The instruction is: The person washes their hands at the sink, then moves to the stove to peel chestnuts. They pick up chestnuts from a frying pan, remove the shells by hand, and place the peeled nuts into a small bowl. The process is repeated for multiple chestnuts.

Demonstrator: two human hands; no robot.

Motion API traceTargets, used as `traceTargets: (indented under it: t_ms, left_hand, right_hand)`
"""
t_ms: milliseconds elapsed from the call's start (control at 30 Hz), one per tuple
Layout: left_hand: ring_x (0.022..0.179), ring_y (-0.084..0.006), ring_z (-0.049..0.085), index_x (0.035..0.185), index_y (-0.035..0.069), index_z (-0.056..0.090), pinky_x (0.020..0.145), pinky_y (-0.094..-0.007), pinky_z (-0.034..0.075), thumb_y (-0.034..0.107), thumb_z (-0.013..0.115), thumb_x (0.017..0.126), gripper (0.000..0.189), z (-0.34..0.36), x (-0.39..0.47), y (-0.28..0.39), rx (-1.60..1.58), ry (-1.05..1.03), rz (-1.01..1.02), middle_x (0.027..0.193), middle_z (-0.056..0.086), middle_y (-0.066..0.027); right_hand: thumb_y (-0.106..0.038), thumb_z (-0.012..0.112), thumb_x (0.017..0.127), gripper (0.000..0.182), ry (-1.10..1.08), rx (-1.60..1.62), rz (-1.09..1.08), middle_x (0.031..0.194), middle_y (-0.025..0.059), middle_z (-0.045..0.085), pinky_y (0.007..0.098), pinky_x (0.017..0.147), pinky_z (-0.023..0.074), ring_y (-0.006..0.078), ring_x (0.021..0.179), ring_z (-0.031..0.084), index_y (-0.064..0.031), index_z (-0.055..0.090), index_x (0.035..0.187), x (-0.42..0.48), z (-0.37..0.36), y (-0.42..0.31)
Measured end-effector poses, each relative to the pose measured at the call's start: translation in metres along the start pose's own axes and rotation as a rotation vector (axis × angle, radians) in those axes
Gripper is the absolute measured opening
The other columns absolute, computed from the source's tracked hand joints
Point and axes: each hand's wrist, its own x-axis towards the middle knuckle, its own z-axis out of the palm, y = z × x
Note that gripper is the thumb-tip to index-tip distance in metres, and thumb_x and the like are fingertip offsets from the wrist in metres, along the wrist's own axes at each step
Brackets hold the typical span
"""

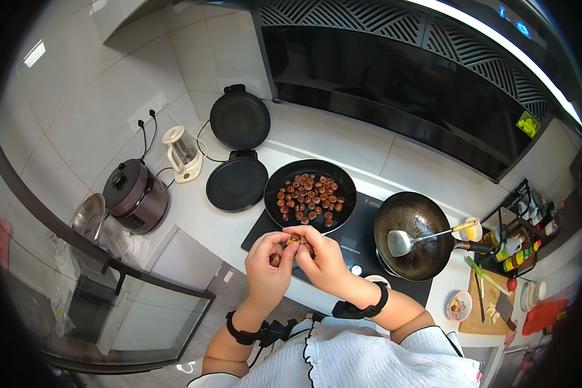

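Note:
My left hand (267, 274) and my right hand (324, 262) meet in front of me, fingertips together on a chestnut (294, 238) with some yellowish flesh showing. Another brown chestnut (274, 260) rests in the curl of my left fingers. Brown shell also shows beneath my right fingers, partly hidden, so I cannot tell how many pieces are there. Just beyond my hands is a black frying pan (347, 183), with many glossy chestnuts (311, 193) spread over its base. It sits on a black cooktop (258, 233), and my hands cover its near edge.
Right of the pan sits a wok (417, 213) holding a metal spatula (400, 243). A cutting board (469, 324) with a knife (505, 308) lies further right, beside a bowl (468, 301). An open electric griddle (237, 183) and pressure cooker (133, 199) stand left. The range hood (368, 77) overhangs.

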Motion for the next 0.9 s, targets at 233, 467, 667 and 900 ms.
traceTargets:
  t_ms: [233,467,667,900]
  left_hand:
    - [0.073,-0.0127,0.060,0.103,-0.003,0.054,0.062,-0.0219,0.049,0.007,0.057,0.092,0.015,0.024,0.005,-0.028,0.058,0.193,0.239,0.098,0.058,-0.0105]
    - [0.072,-0.0062,0.058,0.103,-0.004,0.054,0.058,-0.0187,0.045,0.013,0.051,0.097,0.018,0.025,0.008,-0.039,-0.243,0.124,-0.039,0.084,0.062,-0.0044]
    - [0.059,-0.0011,0.045,0.098,-0.002,0.058,0.049,-0.0169,0.033,0.012,0.057,0.095,0.015,0.026,0.008,-0.050,-0.100,0.142,0.041,0.074,0.059,0.0024]
    - [0.051,-0.0011,0.037,0.101,-0.002,0.058,0.045,-0.0186,0.028,0.012,0.056,0.095,0.015,0.030,0.011,-0.051,-0.572,0.017,-0.219,0.073,0.056,0.0004]
  right_hand:
    - [-0.002,0.049,0.087,0.022,0.180,0.037,0.039,0.073,0.0075,0.063,0.0243,0.061,0.0489,0.0119,0.065,0.061,0.0017,0.058,0.107,0.008,0.017,0.000]
    - [-0.007,0.049,0.088,0.019,0.117,0.025,0.027,0.071,0.0111,0.064,0.0273,0.058,0.0478,0.0170,0.061,0.061,0.0020,0.059,0.101,0.018,0.012,0.018]
    - [-0.001,0.038,0.090,0.026,0.007,0.649,0.426,0.060,-0.0014,0.048,0.0197,0.041,0.0274,0.0038,0.044,0.034,0.0036,0.059,0.105,0.022,0.005,0.031]
    - [-0.004,0.036,0.093,0.028,-0.036,0.875,0.520,0.061,-0.0026,0.043,0.0196,0.040,0.0260,0.0042,0.046,0.032,0.0037,0.060,0.106,0.024,-0.015,0.039]
